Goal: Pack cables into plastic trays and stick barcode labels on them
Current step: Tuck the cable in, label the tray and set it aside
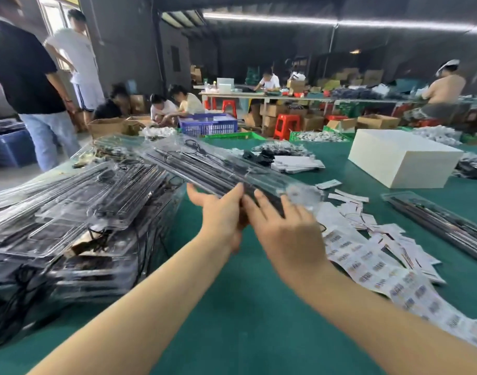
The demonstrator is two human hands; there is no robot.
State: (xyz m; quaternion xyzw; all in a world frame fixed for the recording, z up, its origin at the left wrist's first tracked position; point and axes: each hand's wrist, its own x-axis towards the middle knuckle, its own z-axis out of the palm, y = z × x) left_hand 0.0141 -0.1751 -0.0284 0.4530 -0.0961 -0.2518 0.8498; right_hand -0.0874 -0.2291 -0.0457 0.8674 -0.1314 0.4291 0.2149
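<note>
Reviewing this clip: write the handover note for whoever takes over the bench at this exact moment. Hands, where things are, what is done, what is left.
Left hand: open, fingers straight against the near end of the long packed tray, supporting it.
Right hand: open, fingers laid on the same end.
The tray is held over the big stack of packed trays at left on the green table.
Barcode label strips lie loose at right; one more packed tray lies beyond them.
Done: many trays packed.
Left: set this tray down; the blur hides whether it is labelled, so check.
</note>
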